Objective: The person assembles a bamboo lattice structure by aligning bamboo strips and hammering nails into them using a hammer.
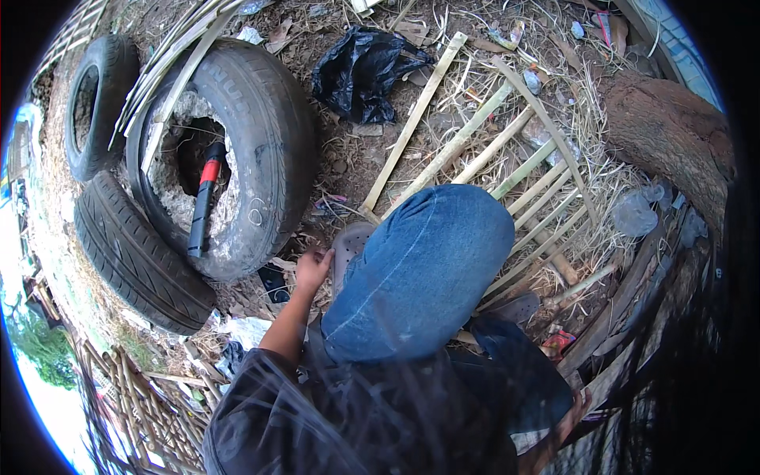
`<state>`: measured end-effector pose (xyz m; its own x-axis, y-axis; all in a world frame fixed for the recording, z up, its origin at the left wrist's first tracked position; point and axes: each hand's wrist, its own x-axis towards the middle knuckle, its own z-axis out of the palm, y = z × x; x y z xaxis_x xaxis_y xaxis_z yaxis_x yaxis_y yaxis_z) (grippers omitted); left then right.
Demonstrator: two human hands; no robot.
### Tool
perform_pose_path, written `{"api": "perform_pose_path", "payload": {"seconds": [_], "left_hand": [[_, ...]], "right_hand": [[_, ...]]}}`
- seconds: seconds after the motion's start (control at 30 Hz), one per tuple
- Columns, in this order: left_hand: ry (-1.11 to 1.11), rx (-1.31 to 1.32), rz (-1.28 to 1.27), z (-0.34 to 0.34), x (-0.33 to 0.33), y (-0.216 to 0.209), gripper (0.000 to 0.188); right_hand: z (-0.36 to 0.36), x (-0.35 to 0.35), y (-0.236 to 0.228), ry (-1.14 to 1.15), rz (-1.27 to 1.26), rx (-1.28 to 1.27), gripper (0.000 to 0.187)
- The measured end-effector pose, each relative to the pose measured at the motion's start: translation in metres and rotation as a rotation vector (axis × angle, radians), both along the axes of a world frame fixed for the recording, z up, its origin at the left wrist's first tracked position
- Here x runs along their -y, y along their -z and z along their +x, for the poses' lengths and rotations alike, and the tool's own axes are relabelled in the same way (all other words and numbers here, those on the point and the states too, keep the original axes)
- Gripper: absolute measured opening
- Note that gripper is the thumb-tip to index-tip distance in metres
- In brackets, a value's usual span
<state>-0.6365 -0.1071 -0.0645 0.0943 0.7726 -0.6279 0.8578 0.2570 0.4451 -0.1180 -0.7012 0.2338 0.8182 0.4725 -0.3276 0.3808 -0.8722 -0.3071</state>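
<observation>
My left hand [313,271] hangs low beside my bent knee in blue jeans [427,265], next to a grey clog [348,249]. Its fingers are curled in; whether anything small is between them I cannot make out. At the lower right, my right hand [580,408] shows only partly past my dark clothing, its fingers hidden behind dark blurred strands. A lattice of split bamboo strips [467,154] lies on the ground beyond my knee. To the left, a black and red tool with a long handle [207,194] leans across the hole of an upright tyre [269,142] packed with concrete.
Two more tyres [142,253] stand at the left. Thin bamboo strips [178,59] rest over the big tyre. A black plastic bag [364,75] lies ahead. A thick log [669,131] sits at the right, near clear plastic litter [633,214]. Bamboo poles [134,396] are stacked lower left.
</observation>
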Motion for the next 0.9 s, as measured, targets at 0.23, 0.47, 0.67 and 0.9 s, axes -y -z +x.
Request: {"api": "perform_pose_path", "payload": {"seconds": [0.23, 0.47, 0.67, 0.9], "left_hand": [[0.088, -0.008, 0.131, 0.026, -0.046, 0.002, 0.021], [0.292, 0.025, 0.364, 0.061, -0.080, 0.027, 0.016], [0.356, -0.075, 0.329, 0.069, -0.075, 0.029, 0.019], [0.440, -0.014, 0.395, 0.064, -0.077, 0.038, 0.020]], "right_hand": [[-0.024, -0.070, -0.017, 0.335, 0.119, -0.085, 0.043], [-0.041, -0.110, -0.006, 0.956, 0.277, 0.072, 0.044], [-0.056, -0.125, -0.011, 0.937, 0.322, 0.102, 0.047], [-0.062, -0.116, -0.010, 0.956, 0.367, 0.062, 0.048]]}}
